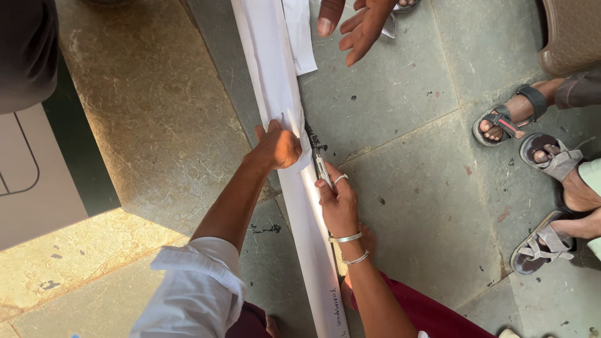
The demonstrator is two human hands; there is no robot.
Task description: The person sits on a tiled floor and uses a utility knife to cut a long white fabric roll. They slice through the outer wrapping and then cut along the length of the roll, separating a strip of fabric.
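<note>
While the stone floor (pixel 156 125) spreads out in big grey-green slabs, worn and speckled, with a sunlit patch on one side, the long white strip (pixel 275 81) lies flat across it, running from the far edge of the view down towards the person's knees, its long axis nearly straight away from them and leaning slightly to one side. It looks like folded paper or thin sheet, smooth and narrow, with a ragged dark edge near the middle. A pale cabinet (pixel 31 169) stands off to the left side. Opposite, three sandalled feet (pixel 538 156) rest close together on the slabs, well apart from the strip. Another person's hand (pixel 357 25) hovers open above the strip's far end, beside a smaller white sheet (pixel 300 37). The left hand (pixel 278 147) is clenched, pressing the strip down. The right hand (pixel 338 203), with a ring and two bangles, is closed around a thin metal tool (pixel 321 168) at the strip's edge.
</note>
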